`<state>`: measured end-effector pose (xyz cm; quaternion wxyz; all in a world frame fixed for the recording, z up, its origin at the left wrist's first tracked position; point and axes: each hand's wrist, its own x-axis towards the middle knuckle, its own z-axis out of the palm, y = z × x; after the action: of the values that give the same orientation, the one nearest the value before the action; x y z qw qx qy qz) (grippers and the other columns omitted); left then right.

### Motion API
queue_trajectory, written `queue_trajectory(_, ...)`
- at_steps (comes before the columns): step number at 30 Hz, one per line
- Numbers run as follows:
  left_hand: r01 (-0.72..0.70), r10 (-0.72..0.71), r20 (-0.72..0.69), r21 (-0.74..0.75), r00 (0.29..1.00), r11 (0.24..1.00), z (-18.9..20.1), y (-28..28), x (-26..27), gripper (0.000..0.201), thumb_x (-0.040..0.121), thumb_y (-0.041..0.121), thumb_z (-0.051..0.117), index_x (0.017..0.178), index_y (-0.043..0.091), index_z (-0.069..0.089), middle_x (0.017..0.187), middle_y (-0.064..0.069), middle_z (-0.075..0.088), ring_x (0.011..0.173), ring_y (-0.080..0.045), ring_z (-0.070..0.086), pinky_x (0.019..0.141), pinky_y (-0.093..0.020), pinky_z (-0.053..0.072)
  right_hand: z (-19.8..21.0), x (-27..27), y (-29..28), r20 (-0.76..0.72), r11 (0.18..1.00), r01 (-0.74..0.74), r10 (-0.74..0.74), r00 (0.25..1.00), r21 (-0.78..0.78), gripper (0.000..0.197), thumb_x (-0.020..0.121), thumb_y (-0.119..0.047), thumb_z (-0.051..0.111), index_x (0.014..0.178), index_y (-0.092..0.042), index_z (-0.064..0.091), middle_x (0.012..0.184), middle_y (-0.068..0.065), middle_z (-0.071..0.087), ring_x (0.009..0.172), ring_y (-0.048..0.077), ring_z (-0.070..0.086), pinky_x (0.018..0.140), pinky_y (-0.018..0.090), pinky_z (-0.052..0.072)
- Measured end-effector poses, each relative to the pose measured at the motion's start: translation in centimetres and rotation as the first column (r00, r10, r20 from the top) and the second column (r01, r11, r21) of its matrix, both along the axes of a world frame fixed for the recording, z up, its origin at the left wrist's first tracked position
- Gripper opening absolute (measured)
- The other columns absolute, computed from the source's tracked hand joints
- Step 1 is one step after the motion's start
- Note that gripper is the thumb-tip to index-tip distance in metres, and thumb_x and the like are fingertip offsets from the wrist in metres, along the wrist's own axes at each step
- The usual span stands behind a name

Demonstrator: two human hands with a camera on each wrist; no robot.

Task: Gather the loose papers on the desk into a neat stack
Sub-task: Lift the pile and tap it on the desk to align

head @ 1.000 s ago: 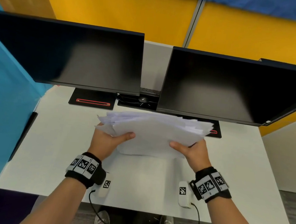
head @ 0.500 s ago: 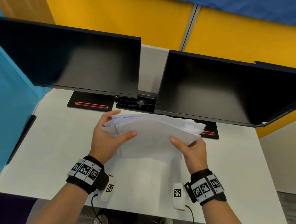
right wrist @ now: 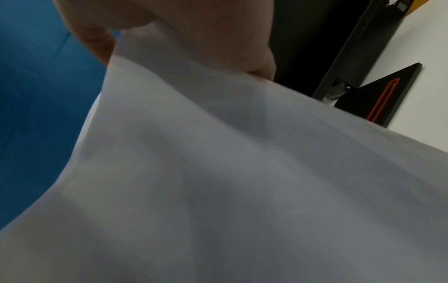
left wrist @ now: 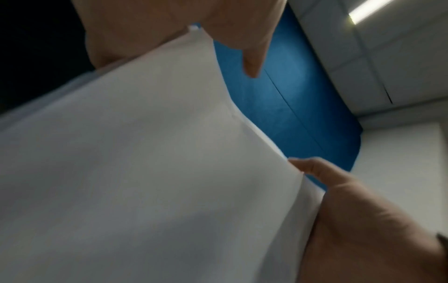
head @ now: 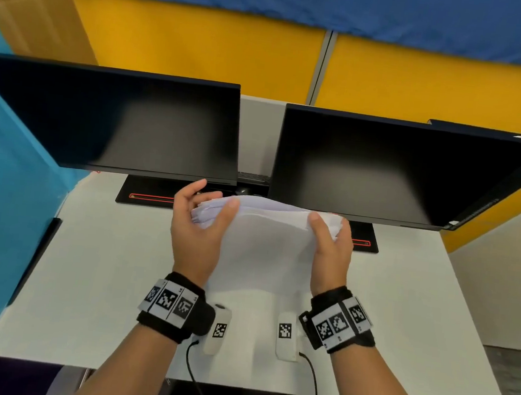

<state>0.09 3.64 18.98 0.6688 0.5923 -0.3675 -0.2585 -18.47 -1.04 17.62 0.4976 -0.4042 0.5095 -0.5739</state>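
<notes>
papers [head: 268, 230]: white bundle held upright-ish above the bench [head: 401, 308], lower edge near or on the surface, cannot tell which; just in front of the 2 monitors [head: 110, 117]
left hand [head: 196, 232]: thumb on the near face, fingers behind the left edge, gripping the bundle; index finger lifted off
right hand [head: 332, 250]: thumb in front, fingers behind, clamped on the right edge
edges: top left corner fanned, sheets uneven
step: likely squaring the stack, not yet neat
handling: light, floppy, sheets slide on each other; bows in the middle
grip advice: hold both side edges, loosen slightly to let sheets settle
</notes>
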Motion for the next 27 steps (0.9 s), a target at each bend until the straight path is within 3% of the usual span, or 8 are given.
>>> queue_trajectory(3, 0.181, -0.198, 0.174, 0.111, 0.965, 0.977, -0.4, 0.1, 0.9, 0.092, 0.056, 0.039, 0.093, 0.133, 0.034, 0.044, 0.119, 0.020, 0.060, 0.111, 0.001, 0.058, 0.088, -0.025, 0.054, -0.5, -1.2, -0.1, -0.020, 0.970, -0.234, 0.233, 0.972, -0.063, 0.070, 0.064, -0.041, 0.079, 0.125, -0.020, 0.051, 0.112, -0.001, 0.063, 0.094, 0.009, 0.066, 0.074, 0.026, 0.056)
queue_trajectory(6, 0.134, -0.172, 0.300, 0.143, 0.938, 0.981, -0.6, -0.3, 1.7, 0.061, 0.068, 0.019, 0.089, 0.117, 0.036, 0.057, 0.099, 0.040, 0.060, 0.096, 0.013, 0.059, 0.083, -0.027, 0.057, -1.3, -2.1, -0.9, -0.229, 0.942, -0.332, 0.315, 0.921, -0.041, 0.083, 0.058, -0.019, 0.093, 0.128, -0.026, 0.050, 0.119, -0.004, 0.063, 0.104, 0.008, 0.065, 0.078, 0.026, 0.058)
queue_trajectory(9, 0.128, -0.152, 0.277, 0.102, 0.949, 0.987, -1.3, -0.3, 2.5, 0.054, 0.070, 0.018, 0.087, 0.114, 0.034, 0.060, 0.099, 0.033, 0.062, 0.094, 0.013, 0.059, 0.080, -0.017, 0.054, -2.7, -2.5, -1.5, -0.223, 0.967, -0.249, 0.254, 0.941, 0.049, 0.057, 0.063, -0.010, 0.091, 0.114, -0.019, 0.067, 0.108, 0.001, 0.074, 0.097, 0.016, 0.072, 0.083, 0.039, 0.060)
queue_trajectory(12, 0.166, -0.182, 0.166, 0.104, 0.969, 0.981, -3.1, 0.1, 4.1, 0.072, 0.065, 0.015, 0.090, 0.127, 0.031, 0.057, 0.116, 0.022, 0.061, 0.101, 0.008, 0.060, 0.081, -0.009, 0.051, -4.7, -2.9, -1.3, -0.168, 0.951, -0.273, 0.295, 0.940, 0.144, 0.033, 0.067, -0.004, 0.087, 0.095, -0.018, 0.077, 0.098, 0.003, 0.078, 0.092, 0.021, 0.075, 0.090, 0.051, 0.057)
queue_trajectory(15, 0.296, -0.309, 0.004, 0.268, 0.951, 0.917, -5.9, 0.6, 4.4, 0.069, 0.060, 0.008, 0.092, 0.117, 0.032, 0.063, 0.105, 0.016, 0.071, 0.099, -0.003, 0.066, 0.075, -0.017, 0.055, -5.4, -2.6, -0.9, -0.183, 0.945, -0.280, 0.309, 0.933, 0.171, 0.030, 0.072, -0.001, 0.082, 0.088, -0.025, 0.077, 0.096, -0.003, 0.078, 0.092, 0.017, 0.074, 0.094, 0.047, 0.055)
queue_trajectory(19, 0.263, -0.306, 0.092, 0.320, 0.948, 0.910, -6.1, 0.5, 3.4, 0.046, 0.067, 0.008, 0.088, 0.088, 0.038, 0.060, 0.079, 0.044, 0.063, 0.078, 0.018, 0.062, 0.067, -0.011, 0.050, -4.3, -2.3, -0.5, -0.173, 0.967, -0.232, 0.248, 0.953, 0.105, 0.031, 0.075, 0.001, 0.079, 0.092, -0.025, 0.075, 0.093, -0.008, 0.078, 0.089, 0.012, 0.075, 0.089, 0.040, 0.058)
queue_trajectory(23, 0.275, -0.304, 0.091, 0.240, 0.948, 0.931, -5.5, 0.5, 3.8, 0.049, 0.065, 0.010, 0.090, 0.093, 0.038, 0.062, 0.086, 0.038, 0.067, 0.082, 0.014, 0.064, 0.069, -0.006, 0.050, -2.9, -3.6, -0.4, -0.168, 0.967, -0.246, 0.234, 0.958, -0.058, 0.037, 0.075, 0.003, 0.078, 0.097, -0.025, 0.071, 0.093, -0.017, 0.077, 0.090, 0.002, 0.073, 0.078, 0.018, 0.056)
queue_trajectory(27, 0.335, -0.367, 0.077, 0.271, 0.927, 0.902, -7.1, 1.1, 4.0, 0.065, 0.058, 0.009, 0.093, 0.115, 0.023, 0.065, 0.107, 0.023, 0.070, 0.100, 0.009, 0.063, 0.084, -0.010, 0.050, -4.8, -4.6, -0.3, -0.325, 0.933, -0.360, 0.342, 0.882, 0.005, 0.049, 0.066, -0.006, 0.088, 0.109, -0.019, 0.070, 0.108, -0.007, 0.074, 0.100, 0.006, 0.070, 0.086, 0.026, 0.056)
